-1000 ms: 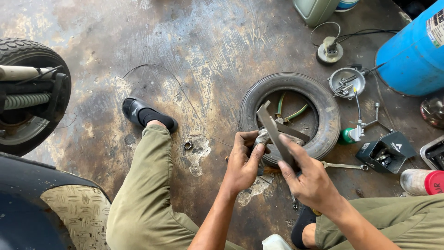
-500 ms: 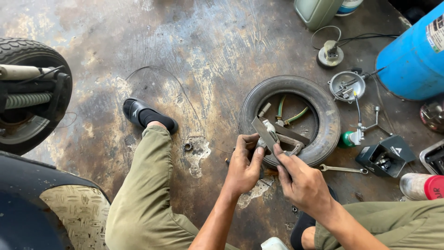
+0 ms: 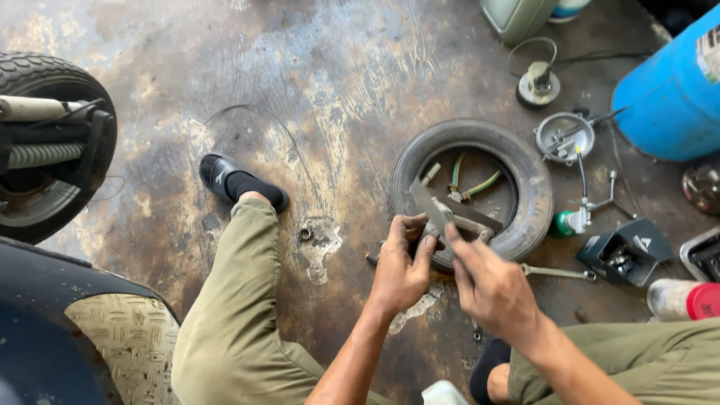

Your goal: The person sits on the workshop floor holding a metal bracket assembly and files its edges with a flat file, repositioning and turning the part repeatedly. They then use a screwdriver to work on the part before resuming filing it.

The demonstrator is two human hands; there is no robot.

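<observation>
the fingers of the left hand (image 3: 400, 271) curl shut around a small metal part (image 3: 433, 238), thumb on the near side, the other fingers wrapped over its far side. the right hand (image 3: 491, 289) has its fingers held together and stretched out, tips pressing on a flat grey metal bar (image 3: 429, 204) that sticks up and away from the part; whether they truly pinch it or only press, i cannot tell. the part sits between both hands, just above the near rim of a small tyre (image 3: 534, 196) lying flat on the stained floor (image 3: 330, 90).

the part looks like bare steel: stiff, fairly heavy for its bulk, probably greasy, so likely slippery. the bar gives the longest lever and seems the best place to take hold, with the other hand steadying the chunky body below it.

inside the tyre lie green and yellow hose (image 3: 471, 182) ends. right of the tyre rest a spanner (image 3: 559, 273), a green-tipped tool (image 3: 571, 222), a round metal cover (image 3: 564, 136) and a black case (image 3: 626, 251). a blue drum (image 3: 671, 97) stands at far right, and a red-capped can (image 3: 684, 299) lies near right. a small nut (image 3: 305, 234) sits on the floor by the person's knee. a black shoe (image 3: 238, 181) rests left of centre, and a scooter wheel (image 3: 49, 142) stands at far left.
</observation>
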